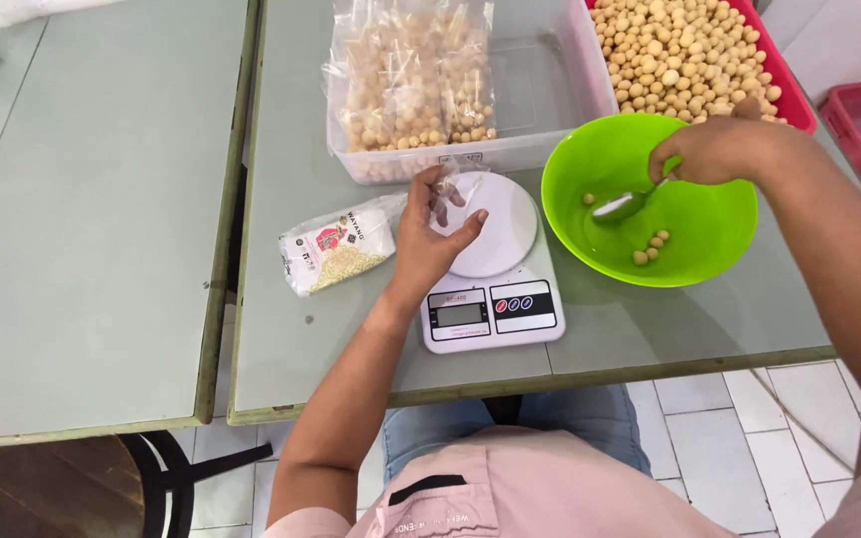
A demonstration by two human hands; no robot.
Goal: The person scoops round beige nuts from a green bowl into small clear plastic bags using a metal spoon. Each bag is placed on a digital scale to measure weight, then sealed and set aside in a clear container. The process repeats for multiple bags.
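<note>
Two hands work over the green table point(331, 349). Nearest sits a white kitchen scale point(495, 299); the left hand point(429, 239) pinches a small clear bag point(450, 189) open just above its round plate, fingers narrow on the mouth so it stays upright for filling. Beside it lies a sealed packet point(336, 249). The right hand point(710, 149) grips a spoon point(625, 204) dipped into the green bowl point(590, 159), where a few round snack balls point(650, 247) remain. Beyond, a clear tub point(560, 90) holds filled bags point(416, 80), and a red tray point(784, 90) holds loose balls.
</note>
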